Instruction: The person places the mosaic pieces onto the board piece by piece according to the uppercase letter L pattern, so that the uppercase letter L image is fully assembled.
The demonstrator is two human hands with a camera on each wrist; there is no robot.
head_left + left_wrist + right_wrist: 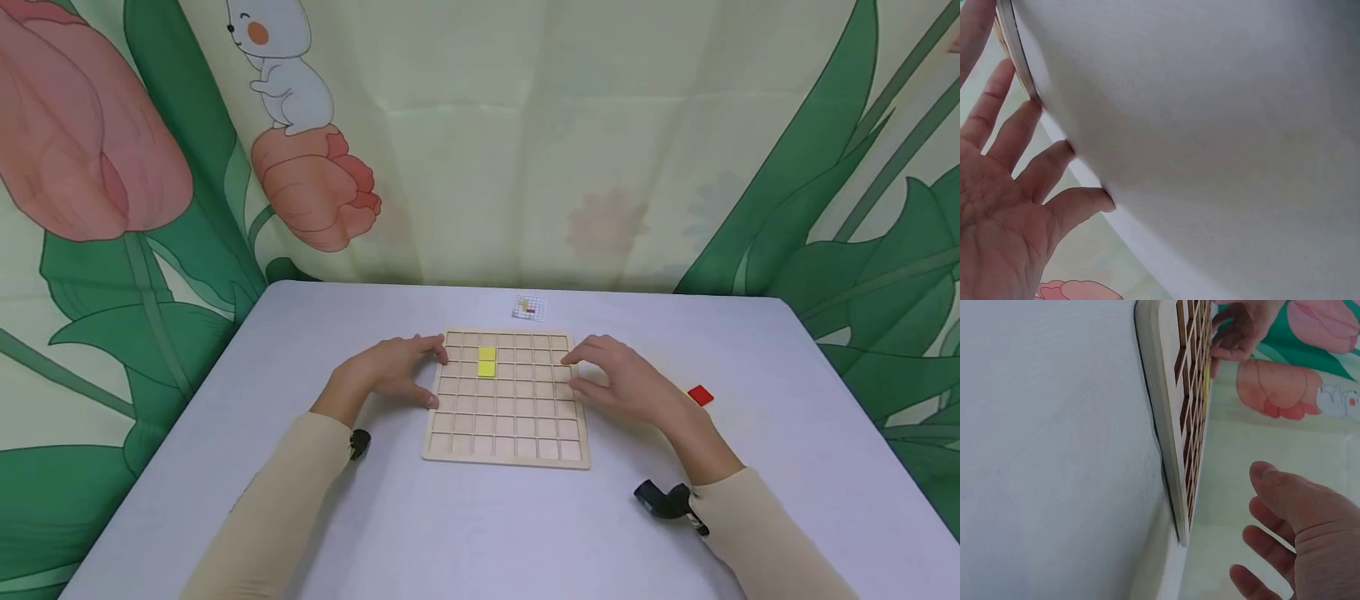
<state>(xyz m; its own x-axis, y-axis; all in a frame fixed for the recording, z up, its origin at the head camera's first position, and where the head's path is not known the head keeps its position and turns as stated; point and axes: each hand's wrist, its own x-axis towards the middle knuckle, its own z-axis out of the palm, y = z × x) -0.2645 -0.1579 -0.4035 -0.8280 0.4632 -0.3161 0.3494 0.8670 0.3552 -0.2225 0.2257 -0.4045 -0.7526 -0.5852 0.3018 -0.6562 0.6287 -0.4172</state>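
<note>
A square wooden grid board [527, 433] lies flat on the table, with many shallow square cells. Two yellow square tiles [487, 368] sit in its upper left part, one directly above the other. At the board's left edge is my left hand [390, 367], thumb and a fingertip touching the frame. Its fingers look spread and slightly bent in the left wrist view. My right hand [618, 379] is by the upper right edge, fingers loosely bent and holding nothing. The right wrist view shows that hand [1310, 525] raised off the tabletop; contact with the board cannot be made out.
Beyond the board lies a small card [528, 308] printed with a coloured grid. A red tile [701, 395] rests on the table right of my right hand, with a sliver of yellow beside it, mostly hidden by the wrist. A patterned curtain [525, 167] hangs behind the white-covered table [480, 533].
</note>
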